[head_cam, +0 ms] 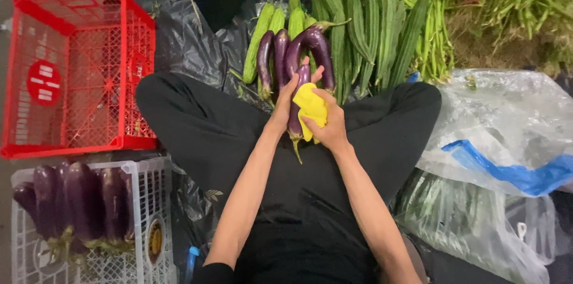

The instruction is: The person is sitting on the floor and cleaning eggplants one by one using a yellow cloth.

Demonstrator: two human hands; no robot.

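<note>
Yellow cloth (311,108) is wrapping around a purple eggplant (296,118) as the right hand (330,127) is pressing it on, fingers curled. The left hand (286,98) is gripping the eggplant's upper part, steadying it over the lap. Wiping lengthwise while turning it, probably, would be cleaning it best. More eggplants (285,51) are lying just beyond the hands; a white crate (152,200) is holding others at the left.
</note>
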